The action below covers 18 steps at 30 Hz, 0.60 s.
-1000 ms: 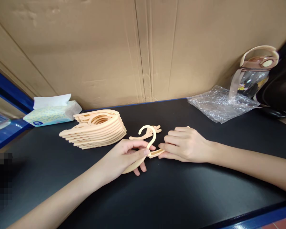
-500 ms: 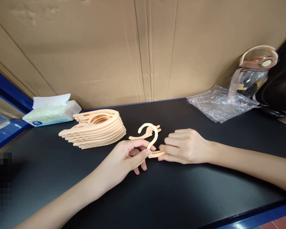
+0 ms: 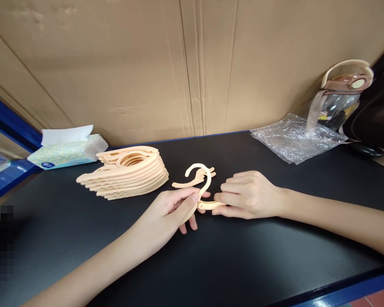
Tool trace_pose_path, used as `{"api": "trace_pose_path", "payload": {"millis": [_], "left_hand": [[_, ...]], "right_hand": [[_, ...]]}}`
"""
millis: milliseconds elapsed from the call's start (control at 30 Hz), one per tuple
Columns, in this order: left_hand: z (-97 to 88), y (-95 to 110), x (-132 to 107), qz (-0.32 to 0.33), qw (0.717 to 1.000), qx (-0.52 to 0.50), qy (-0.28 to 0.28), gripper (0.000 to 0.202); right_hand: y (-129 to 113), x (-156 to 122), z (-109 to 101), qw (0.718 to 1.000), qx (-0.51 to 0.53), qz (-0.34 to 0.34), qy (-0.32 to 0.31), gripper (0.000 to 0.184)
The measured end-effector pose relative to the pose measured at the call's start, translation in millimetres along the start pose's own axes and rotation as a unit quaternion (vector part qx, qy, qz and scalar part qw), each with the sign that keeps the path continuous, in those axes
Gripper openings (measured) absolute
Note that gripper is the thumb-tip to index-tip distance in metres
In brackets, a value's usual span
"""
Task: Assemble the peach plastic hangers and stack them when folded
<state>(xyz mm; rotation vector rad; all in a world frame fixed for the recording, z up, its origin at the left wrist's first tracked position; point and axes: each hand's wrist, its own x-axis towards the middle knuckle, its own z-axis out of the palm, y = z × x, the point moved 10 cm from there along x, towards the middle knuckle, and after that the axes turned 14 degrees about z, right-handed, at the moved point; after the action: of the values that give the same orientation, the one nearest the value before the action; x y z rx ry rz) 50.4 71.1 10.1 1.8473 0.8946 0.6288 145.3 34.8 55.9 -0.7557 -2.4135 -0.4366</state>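
Note:
My left hand point(image 3: 171, 209) pinches the hooked part of a cream-coloured folding clothes hanger point(image 3: 208, 179) between thumb and fingers, the hook standing up. My right hand point(image 3: 247, 197) is closed on a hanger arm point(image 3: 208, 206), whose rounded end with a small hole meets the hooked part by my left fingertips. Whether the two parts are joined there I cannot tell. Just behind the hook, loose hanger pieces point(image 3: 190, 183) of the same colour lie on the table. A neat stack of folded hangers point(image 3: 131, 181) stands to the left of them.
On the black table point(image 3: 230, 264), a tissue pack point(image 3: 67, 153) sits at the back left. Crumpled clear plastic point(image 3: 291, 138) lies at the back right before a drinking bottle point(image 3: 342, 104). Cardboard point(image 3: 131, 72) rises behind the table. A dark object point(image 3: 371, 106) stands at the right edge.
The hanger arm's end has turned slightly at the left fingertips, and its small hole shows more plainly. Both hands keep their hold, nearly in place.

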Motion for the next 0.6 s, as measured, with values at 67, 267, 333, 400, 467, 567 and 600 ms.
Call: {"api": "trace_pose_path", "payload": {"millis": [67, 267, 333, 400, 467, 567, 600], "left_hand": [[0.7, -0.7, -0.2, -0.007, 1.000, 0.001, -0.003, 0.040], [3.4, 3.1, 0.8, 0.008, 1.000, -0.002, -0.019, 0.034], [3.6, 3.1, 0.7, 0.009, 1.000, -0.006, -0.021, 0.032], [4.2, 1.7, 0.3, 0.004, 1.000, -0.012, -0.025, 0.031], [5.8, -0.1, -0.5, -0.003, 0.999, -0.014, -0.034, 0.029], [7.4, -0.3, -1.0, -0.002, 0.999, 0.003, -0.045, 0.027], [7.3, 0.5, -0.9, 0.002, 0.999, 0.016, -0.046, 0.027]], "right_hand": [[0.2, 0.0, 0.7, 1.000, -0.001, -0.001, -0.002, 0.043], [-2.0, -0.1, 1.2, 1.000, 0.000, -0.006, -0.009, 0.043], [-3.0, 0.3, 1.0, 1.000, 0.002, -0.009, -0.010, 0.042], [-3.1, 1.2, 0.9, 1.000, 0.002, -0.011, -0.012, 0.041], [-2.8, 2.3, 0.7, 1.000, -0.002, -0.013, -0.011, 0.039], [-1.7, 3.5, -0.1, 1.000, -0.007, -0.015, -0.007, 0.035], [-1.2, 3.8, -0.4, 1.000, -0.008, -0.014, -0.006, 0.034]]}}
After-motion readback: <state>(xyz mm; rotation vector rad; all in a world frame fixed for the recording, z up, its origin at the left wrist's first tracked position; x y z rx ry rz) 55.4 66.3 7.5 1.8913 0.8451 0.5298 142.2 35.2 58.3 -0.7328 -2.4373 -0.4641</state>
